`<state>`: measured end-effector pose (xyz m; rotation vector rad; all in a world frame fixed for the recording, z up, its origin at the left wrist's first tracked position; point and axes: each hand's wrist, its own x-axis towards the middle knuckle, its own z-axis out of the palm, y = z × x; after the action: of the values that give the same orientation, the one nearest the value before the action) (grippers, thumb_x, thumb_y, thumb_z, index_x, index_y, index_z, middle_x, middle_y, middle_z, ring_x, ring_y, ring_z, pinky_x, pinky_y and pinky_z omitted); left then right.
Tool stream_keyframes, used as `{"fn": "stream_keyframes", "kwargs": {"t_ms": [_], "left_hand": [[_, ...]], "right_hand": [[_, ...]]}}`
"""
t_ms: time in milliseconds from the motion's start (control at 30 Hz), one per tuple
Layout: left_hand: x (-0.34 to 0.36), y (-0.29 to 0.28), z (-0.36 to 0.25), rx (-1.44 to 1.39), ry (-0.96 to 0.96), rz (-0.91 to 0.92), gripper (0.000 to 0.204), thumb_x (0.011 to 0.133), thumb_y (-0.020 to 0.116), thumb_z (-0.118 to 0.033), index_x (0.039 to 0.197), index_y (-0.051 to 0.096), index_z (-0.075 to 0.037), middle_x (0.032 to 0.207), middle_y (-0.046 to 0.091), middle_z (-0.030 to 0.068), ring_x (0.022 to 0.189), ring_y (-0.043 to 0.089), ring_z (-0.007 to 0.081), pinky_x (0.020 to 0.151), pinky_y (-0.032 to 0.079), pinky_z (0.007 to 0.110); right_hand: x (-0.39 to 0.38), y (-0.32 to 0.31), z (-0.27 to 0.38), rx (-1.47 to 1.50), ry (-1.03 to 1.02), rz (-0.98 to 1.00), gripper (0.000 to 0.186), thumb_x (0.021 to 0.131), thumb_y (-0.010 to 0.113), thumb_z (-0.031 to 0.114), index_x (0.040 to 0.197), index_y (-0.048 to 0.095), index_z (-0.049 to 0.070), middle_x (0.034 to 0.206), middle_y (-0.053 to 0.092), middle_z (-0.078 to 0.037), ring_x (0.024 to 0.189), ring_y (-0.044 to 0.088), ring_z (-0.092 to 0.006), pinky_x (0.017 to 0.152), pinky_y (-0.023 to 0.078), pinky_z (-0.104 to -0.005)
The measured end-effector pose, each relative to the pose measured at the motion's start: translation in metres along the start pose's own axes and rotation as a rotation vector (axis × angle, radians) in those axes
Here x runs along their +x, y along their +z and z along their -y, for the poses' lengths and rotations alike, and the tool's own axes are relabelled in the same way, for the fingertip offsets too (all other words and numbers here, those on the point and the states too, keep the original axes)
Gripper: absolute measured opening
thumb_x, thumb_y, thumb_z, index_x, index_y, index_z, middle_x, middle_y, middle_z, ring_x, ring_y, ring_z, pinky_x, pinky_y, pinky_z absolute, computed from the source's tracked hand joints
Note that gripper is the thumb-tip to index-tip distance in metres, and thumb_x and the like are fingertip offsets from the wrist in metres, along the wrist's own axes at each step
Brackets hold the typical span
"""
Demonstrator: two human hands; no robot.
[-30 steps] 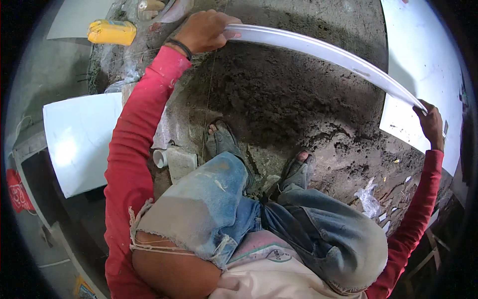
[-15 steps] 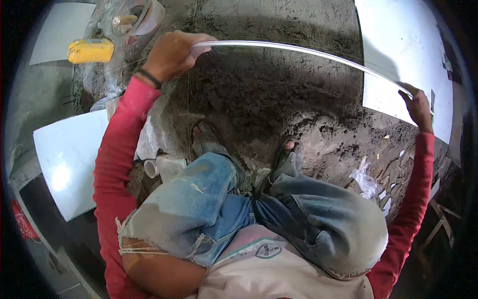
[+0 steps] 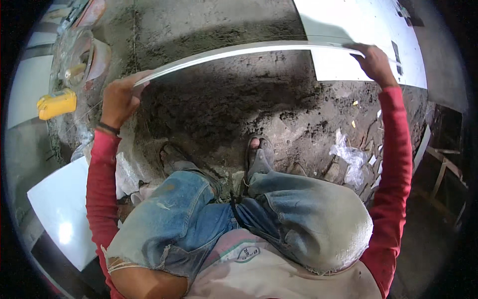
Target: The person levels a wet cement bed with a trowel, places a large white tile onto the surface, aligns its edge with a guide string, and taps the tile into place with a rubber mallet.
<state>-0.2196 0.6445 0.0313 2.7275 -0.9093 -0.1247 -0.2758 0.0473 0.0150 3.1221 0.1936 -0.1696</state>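
Note:
A long silvery straightedge bar [image 3: 234, 52] spans the view in front of me, over dark wet mortar [image 3: 219, 104], and crosses a white tile [image 3: 358, 25] at the right. My left hand [image 3: 120, 102] grips the bar's left end. My right hand [image 3: 368, 62] grips it toward the right end, over the tile. Thin strings [image 3: 134, 30] run across the work area. My sandaled feet [image 3: 256, 154] rest at the near edge of the mortar, below the bar.
At the left are a yellow package [image 3: 56, 103], a stained bucket-like container [image 3: 97, 57] and a loose white tile [image 3: 57, 209]. Crumpled clear plastic [image 3: 348, 162] and small chips lie by my right knee. Wooden pieces [image 3: 443, 169] stand at the far right.
My left hand and its end of the bar have moved down and left; my right hand has moved up and left. The view has also shifted, with the right-hand tile now higher.

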Motion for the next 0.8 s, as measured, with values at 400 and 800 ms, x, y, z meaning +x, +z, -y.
{"fn": "stream_keyframes", "kwargs": {"t_ms": [400,800], "left_hand": [[-0.004,-0.01,-0.036,-0.099,-0.008,0.166,0.023,0.086,0.064,-0.018,0.107,0.07,-0.013,0.089,0.069,0.0164,0.08,0.067,0.0349,0.07,0.052,0.039],[0.066,0.0,-0.042,-0.108,-0.007,0.16,0.025,0.088,0.063,-0.021,0.108,0.068,-0.006,0.084,0.066,0.0222,0.08,0.065,0.0398,0.071,0.05,0.041]], "right_hand": [[-0.015,-0.005,-0.05,0.078,-0.004,0.184,0.027,0.087,0.067,0.025,0.11,0.072,0.012,0.09,0.072,-0.014,0.08,0.071,-0.0287,0.077,0.056,-0.0406],[0.074,-0.015,-0.025,0.062,-0.213,0.026,0.017,0.073,0.067,0.025,0.076,0.072,0.009,0.071,0.067,-0.015,0.066,0.066,-0.0335,0.06,0.052,-0.043]]}}
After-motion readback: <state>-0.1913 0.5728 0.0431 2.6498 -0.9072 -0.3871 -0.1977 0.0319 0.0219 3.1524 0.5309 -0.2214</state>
